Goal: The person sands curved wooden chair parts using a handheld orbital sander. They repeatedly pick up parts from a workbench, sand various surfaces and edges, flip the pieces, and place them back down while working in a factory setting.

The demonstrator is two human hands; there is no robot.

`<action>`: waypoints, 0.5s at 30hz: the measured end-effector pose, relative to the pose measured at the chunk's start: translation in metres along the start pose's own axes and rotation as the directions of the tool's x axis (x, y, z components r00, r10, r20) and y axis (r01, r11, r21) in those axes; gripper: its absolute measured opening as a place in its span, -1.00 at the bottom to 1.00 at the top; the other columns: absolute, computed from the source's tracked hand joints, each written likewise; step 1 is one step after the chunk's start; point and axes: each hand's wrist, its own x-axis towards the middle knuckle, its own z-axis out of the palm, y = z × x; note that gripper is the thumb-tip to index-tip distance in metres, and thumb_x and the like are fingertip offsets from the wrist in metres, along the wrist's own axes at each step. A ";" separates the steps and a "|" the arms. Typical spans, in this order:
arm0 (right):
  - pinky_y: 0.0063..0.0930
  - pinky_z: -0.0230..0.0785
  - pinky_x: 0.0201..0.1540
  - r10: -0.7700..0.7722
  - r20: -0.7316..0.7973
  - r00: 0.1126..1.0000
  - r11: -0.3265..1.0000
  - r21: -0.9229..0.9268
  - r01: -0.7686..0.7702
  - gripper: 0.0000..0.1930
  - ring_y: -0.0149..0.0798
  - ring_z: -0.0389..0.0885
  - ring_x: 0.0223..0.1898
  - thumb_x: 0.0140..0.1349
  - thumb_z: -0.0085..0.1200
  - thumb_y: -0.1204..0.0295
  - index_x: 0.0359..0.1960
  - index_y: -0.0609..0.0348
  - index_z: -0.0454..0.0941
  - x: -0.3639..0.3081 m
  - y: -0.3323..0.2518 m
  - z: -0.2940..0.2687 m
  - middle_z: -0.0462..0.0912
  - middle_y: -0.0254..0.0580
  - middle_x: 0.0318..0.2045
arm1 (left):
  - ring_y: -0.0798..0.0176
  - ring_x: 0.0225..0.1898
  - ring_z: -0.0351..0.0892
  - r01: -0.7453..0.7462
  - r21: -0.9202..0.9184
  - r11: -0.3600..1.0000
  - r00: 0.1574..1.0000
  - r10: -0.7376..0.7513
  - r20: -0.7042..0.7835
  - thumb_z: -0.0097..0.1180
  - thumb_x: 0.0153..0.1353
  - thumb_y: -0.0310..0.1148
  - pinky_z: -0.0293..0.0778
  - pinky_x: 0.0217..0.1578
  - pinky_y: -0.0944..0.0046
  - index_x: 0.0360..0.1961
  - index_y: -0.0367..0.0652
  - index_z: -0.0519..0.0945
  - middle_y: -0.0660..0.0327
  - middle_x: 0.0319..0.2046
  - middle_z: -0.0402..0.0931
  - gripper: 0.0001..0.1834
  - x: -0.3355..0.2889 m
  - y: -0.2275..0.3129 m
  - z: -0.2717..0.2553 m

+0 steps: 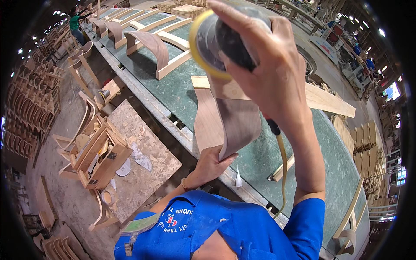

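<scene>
A curved bent-plywood chair part (238, 121) rests on the green work table (173, 97) in front of me. My left hand (212, 164) grips its near edge, thumb on one face and fingers behind. Raised above the part, my right hand (271, 71) wraps around a round orbital sander (216, 41) with a dark body and a yellow-rimmed pad. The sander's pad is turned toward the left and looks lifted off the curved face. From below my right hand a yellowish air hose (282, 164) hangs down to the table edge. A small white nozzle-tipped bottle (238, 178) lies near my left hand.
More curved chair frames (149, 45) line the table's far end. To the left, a wooden toolbox (104, 154) sits on a worn board (149, 173). Stacked curved parts (32, 117) fill the left side. A person in green (77, 26) stands at the far left.
</scene>
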 end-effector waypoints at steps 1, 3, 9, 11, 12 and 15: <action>-0.22 0.46 -0.07 -0.020 0.000 1.000 1.000 0.002 0.020 -0.22 -0.03 0.49 -0.10 -0.17 0.28 0.56 0.19 -0.41 0.42 -0.002 -0.002 0.000 0.58 -0.12 -0.16 | 0.11 -0.55 0.55 0.015 -0.009 1.000 1.000 -0.015 -0.001 0.21 0.14 -0.35 0.42 -0.44 0.20 -0.25 -0.24 0.61 0.05 -0.58 0.54 -0.79 0.000 0.000 0.000; -0.22 0.45 -0.05 -0.003 0.087 0.996 1.000 0.028 0.000 -0.22 -0.04 0.50 -0.09 -0.17 0.28 0.57 0.19 -0.36 0.43 -0.016 -0.004 -0.010 0.58 -0.10 -0.15 | 0.15 -0.55 0.55 -0.008 -0.014 1.000 1.000 0.008 -0.005 0.21 0.14 -0.36 0.42 -0.44 0.21 -0.25 -0.24 0.61 0.06 -0.57 0.54 -0.80 0.000 0.000 0.001; -0.22 0.46 -0.09 0.169 0.073 0.983 0.982 -0.097 -0.162 -0.25 -0.06 0.50 -0.14 -0.13 0.33 0.49 0.20 -0.31 0.40 -0.066 0.040 -0.054 0.51 -0.08 -0.14 | 0.28 -0.56 0.48 0.064 0.026 0.998 0.996 -0.065 0.057 0.19 0.16 -0.38 0.41 -0.44 0.25 -0.26 -0.27 0.61 0.11 -0.56 0.55 -0.82 0.002 0.012 0.001; -0.23 0.44 -0.05 0.286 0.021 0.958 0.955 -0.083 -0.283 -0.29 -0.10 0.50 -0.11 -0.06 0.32 0.46 0.21 -0.31 0.40 -0.098 0.065 -0.067 0.47 -0.07 -0.12 | 0.30 -0.57 0.46 0.004 -0.016 1.000 1.000 -0.003 0.031 0.18 0.17 -0.38 0.41 -0.44 0.26 -0.27 -0.28 0.60 0.12 -0.56 0.55 -0.82 0.001 0.008 0.001; -0.23 0.42 0.01 0.431 0.035 0.902 0.902 -0.028 -0.430 -0.30 -0.13 0.51 -0.08 -0.03 0.31 0.46 0.22 -0.28 0.40 -0.118 0.074 -0.075 0.42 -0.07 -0.10 | 0.33 -0.57 0.48 -0.058 -0.003 0.998 0.998 0.058 0.029 0.19 0.17 -0.37 0.43 -0.43 0.28 -0.24 -0.35 0.58 0.11 -0.59 0.54 -0.76 0.002 0.008 0.000; -0.23 0.36 0.06 0.600 -0.068 0.797 0.797 -0.030 -0.603 -0.29 -0.16 0.49 -0.06 -0.03 0.30 0.47 0.24 -0.25 0.38 -0.187 0.094 -0.104 0.39 -0.11 -0.13 | 0.37 -0.41 0.54 -0.077 -0.066 0.995 0.995 0.073 -0.062 0.20 0.20 -0.31 0.46 -0.32 0.34 -0.15 -0.40 0.54 0.15 -0.46 0.59 -0.66 0.017 0.029 0.004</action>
